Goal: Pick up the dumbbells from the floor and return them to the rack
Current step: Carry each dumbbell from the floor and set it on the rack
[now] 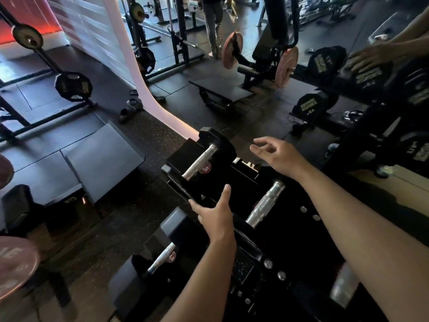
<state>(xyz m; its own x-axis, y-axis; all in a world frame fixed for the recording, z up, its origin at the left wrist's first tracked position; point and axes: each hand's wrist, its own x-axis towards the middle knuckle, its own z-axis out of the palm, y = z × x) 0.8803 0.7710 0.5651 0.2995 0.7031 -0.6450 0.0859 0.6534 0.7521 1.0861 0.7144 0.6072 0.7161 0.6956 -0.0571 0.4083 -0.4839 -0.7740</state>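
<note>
A black dumbbell rack (290,240) fills the lower middle of the head view. At its far end lies a black hex dumbbell (202,159) with a chrome handle. A second dumbbell (264,203) rests beside it, and a third dumbbell (160,259) sits on a lower tier. My left hand (216,214) hovers open just below the far dumbbell, fingers spread, holding nothing. My right hand (276,154) is open to the right of that dumbbell, fingers curled loosely, apart from it.
A mirror at the right reflects dumbbells (308,105) and a hand (371,58). Grey padded mats (104,156) lie left of the rack. A plate-loaded machine (260,61) and barbell racks (72,84) stand beyond. A person's legs (213,26) are at the far back.
</note>
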